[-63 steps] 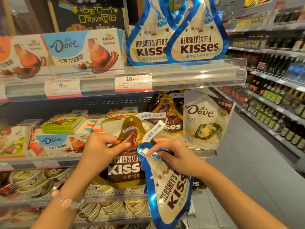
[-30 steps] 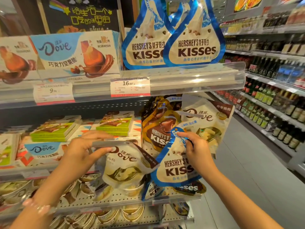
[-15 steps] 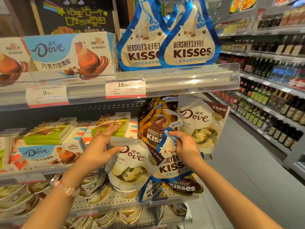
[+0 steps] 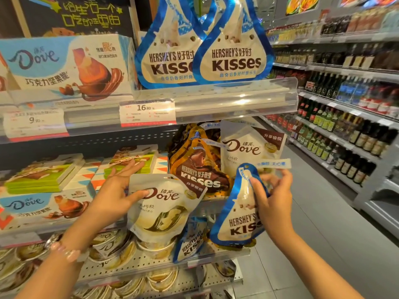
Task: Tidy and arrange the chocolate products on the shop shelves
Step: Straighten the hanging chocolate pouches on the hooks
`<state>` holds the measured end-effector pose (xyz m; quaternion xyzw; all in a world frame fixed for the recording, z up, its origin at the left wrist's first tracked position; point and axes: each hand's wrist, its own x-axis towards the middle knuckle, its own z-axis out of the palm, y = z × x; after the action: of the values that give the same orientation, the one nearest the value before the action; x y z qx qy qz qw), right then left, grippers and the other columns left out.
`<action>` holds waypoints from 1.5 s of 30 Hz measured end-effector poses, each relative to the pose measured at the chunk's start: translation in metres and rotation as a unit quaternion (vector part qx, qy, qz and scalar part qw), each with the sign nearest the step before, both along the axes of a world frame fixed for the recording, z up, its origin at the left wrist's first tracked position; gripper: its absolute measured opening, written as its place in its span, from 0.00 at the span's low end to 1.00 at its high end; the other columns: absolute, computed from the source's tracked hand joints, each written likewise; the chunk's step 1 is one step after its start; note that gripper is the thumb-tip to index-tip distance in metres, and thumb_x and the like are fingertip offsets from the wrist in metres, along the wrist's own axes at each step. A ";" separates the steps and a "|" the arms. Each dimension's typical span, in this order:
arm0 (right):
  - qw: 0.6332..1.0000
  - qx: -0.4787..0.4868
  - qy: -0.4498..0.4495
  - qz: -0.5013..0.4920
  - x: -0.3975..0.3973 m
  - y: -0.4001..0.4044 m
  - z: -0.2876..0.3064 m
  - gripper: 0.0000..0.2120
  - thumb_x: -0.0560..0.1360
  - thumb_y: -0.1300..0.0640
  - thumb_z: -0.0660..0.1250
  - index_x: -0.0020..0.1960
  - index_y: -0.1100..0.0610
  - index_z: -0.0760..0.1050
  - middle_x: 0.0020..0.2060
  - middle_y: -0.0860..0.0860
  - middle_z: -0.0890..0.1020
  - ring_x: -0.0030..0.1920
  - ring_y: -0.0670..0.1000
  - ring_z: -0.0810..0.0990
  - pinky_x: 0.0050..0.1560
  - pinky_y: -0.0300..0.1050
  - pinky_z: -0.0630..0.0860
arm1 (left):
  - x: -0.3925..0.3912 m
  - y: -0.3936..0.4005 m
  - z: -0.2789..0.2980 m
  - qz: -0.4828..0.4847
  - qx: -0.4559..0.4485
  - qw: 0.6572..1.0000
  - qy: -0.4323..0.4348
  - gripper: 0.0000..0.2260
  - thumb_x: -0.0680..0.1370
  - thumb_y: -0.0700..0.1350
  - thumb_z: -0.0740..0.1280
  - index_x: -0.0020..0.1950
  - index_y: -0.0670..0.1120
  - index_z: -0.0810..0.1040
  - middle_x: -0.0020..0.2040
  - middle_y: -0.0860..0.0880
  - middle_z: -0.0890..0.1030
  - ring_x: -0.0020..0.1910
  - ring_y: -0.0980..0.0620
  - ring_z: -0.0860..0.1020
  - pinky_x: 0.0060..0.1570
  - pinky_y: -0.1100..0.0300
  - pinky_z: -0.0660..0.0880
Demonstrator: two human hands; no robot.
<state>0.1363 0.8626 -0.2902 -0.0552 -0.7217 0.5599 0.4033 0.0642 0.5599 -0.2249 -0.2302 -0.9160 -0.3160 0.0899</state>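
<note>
My left hand (image 4: 116,195) grips a white Dove pouch (image 4: 164,208) by its upper left edge, in front of the middle shelf. My right hand (image 4: 272,203) holds a blue-and-white Hershey's Kisses bag (image 4: 235,221) near its top, tilted, right of the pouch. Behind them on the middle shelf lean a brown Kisses bag (image 4: 198,167) and a second white Dove pouch (image 4: 250,147). Another blue Kisses bag (image 4: 190,240) stands on the lower wire shelf (image 4: 138,266). Two large blue Kisses bags (image 4: 233,50) stand on the top shelf.
Dove boxes (image 4: 64,65) fill the top shelf's left side, above price tags (image 4: 146,112). Green and white chocolate boxes (image 4: 41,175) are stacked on the middle shelf's left. Round Dove tubs (image 4: 112,249) sit on the lower shelves. An aisle floor (image 4: 319,223) and bottle shelves (image 4: 345,130) lie to the right.
My right hand has pulled the blue Kisses bag out to the right and lower, away from the shelf. My left hand still holds the Dove pouch, now slightly lower.
</note>
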 end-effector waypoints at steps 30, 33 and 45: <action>0.988 0.037 -0.018 -0.148 -0.028 0.055 0.016 0.19 0.78 0.59 0.61 0.30 0.53 0.61 0.26 0.47 0.66 0.25 0.37 0.67 0.26 0.30 0.63 | -0.001 -0.001 -0.004 0.005 -0.023 0.999 0.033 0.12 0.71 0.42 0.72 0.53 0.52 0.79 0.66 0.61 0.62 0.69 0.62 0.54 0.73 0.46 0.50; 0.987 0.057 -0.007 -0.147 -0.016 0.061 0.022 0.17 0.79 0.59 0.60 0.32 0.56 0.63 0.27 0.48 0.66 0.28 0.41 0.64 0.28 0.33 0.62 | 0.000 0.000 -0.003 -0.003 -0.024 0.999 0.034 0.12 0.72 0.42 0.72 0.51 0.55 0.77 0.66 0.60 0.62 0.69 0.61 0.54 0.73 0.49 0.46; 0.987 0.107 -0.030 -0.117 0.040 0.074 0.022 0.14 0.79 0.60 0.60 0.35 0.55 0.68 0.30 0.47 0.71 0.30 0.39 0.71 0.30 0.31 0.64 | 0.005 0.007 -0.007 0.030 0.020 0.996 0.083 0.16 0.71 0.41 0.72 0.58 0.43 0.79 0.70 0.52 0.67 0.74 0.53 0.56 0.73 0.45 0.52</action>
<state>0.1767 0.9362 -0.2682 -0.1120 -0.7779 0.4263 0.4478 0.0687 0.5674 -0.2316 -0.2266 -0.9055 -0.3110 0.1791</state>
